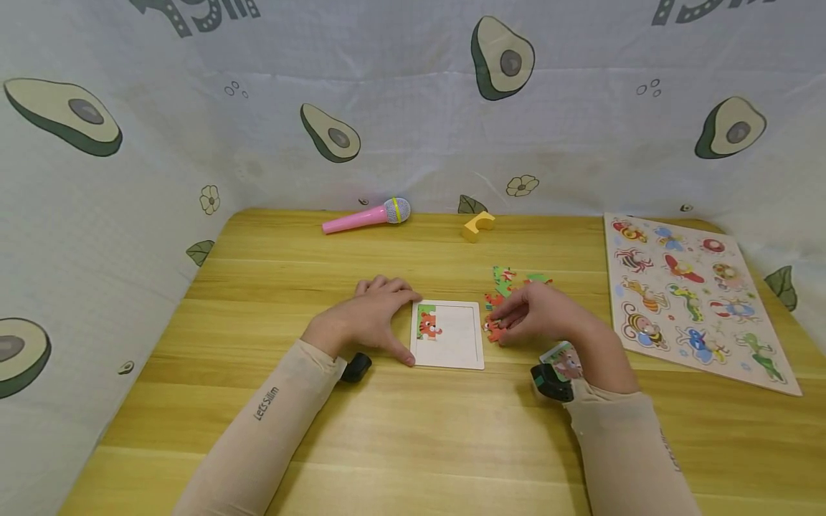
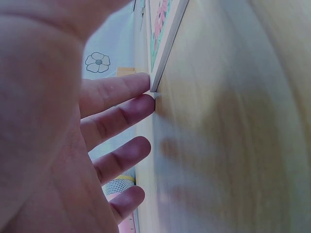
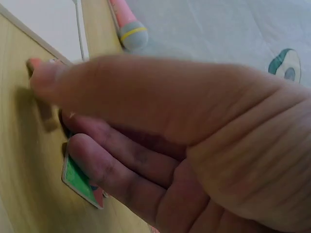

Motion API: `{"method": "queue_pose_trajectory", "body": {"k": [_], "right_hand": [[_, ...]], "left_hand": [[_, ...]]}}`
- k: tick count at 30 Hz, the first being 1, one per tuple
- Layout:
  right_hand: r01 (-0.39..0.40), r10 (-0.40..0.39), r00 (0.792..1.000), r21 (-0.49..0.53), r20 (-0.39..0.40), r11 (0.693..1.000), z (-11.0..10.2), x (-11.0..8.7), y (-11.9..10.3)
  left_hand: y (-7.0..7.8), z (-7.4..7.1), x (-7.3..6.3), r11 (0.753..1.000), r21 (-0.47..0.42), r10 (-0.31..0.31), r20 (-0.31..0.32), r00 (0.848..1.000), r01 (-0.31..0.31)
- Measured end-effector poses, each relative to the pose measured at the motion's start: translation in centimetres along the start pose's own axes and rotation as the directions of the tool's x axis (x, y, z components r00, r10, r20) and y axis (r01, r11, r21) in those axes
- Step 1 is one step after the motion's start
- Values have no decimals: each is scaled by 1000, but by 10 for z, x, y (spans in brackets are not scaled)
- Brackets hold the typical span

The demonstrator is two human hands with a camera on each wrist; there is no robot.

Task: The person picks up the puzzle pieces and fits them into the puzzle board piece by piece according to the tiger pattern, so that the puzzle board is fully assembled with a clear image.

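A white puzzle tray (image 1: 458,333) lies flat on the table, with a few joined pieces (image 1: 426,322) showing an orange animal on green at its left side. My left hand (image 1: 364,319) is spread at the tray's left edge, thumb by the near corner and index finger touching the far corner. Its fingers (image 2: 124,114) look fairly straight in the left wrist view. Just beyond the tray's right edge, my right hand (image 1: 538,315) pinches an orange-red puzzle piece (image 1: 493,328). Loose puzzle pieces (image 1: 502,276) lie past its fingertips; a green piece (image 3: 80,179) shows below the fingers.
A pink toy microphone (image 1: 364,218) and a yellow arched block (image 1: 478,226) lie at the back. On the right is a large board with insect pictures (image 1: 693,301). A small picture card (image 1: 564,357) lies partly under my right wrist. Avocado-print cloth (image 1: 413,143) hangs behind.
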State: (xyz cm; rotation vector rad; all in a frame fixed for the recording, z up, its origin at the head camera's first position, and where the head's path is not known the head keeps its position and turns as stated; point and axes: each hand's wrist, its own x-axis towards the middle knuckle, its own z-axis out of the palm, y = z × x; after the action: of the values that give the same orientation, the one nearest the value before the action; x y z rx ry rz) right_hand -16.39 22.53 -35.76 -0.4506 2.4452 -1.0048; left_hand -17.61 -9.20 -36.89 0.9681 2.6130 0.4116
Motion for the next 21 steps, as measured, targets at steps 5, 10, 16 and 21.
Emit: {"method": "queue_pose_trajectory", "body": {"k": [5,10,16,21], "right_hand": [[41,-43,998,41,41,998,-2,-2,0],[48,-49,999,22,17,999,-3,-3,1],[34,-34,999,16,-15,999,-2,-2,1],[16,-17,998,-19,-61,1000,-2,-2,0]], "left_hand": [[0,0,0,1000,-7,-1,2,1000,1],[0,0,0,1000,1,-10,8,1000,10],[0,0,1,1000,12,-11,11,1000,11],[1,-2,1,1000,9,-13,13,1000,13]]}}
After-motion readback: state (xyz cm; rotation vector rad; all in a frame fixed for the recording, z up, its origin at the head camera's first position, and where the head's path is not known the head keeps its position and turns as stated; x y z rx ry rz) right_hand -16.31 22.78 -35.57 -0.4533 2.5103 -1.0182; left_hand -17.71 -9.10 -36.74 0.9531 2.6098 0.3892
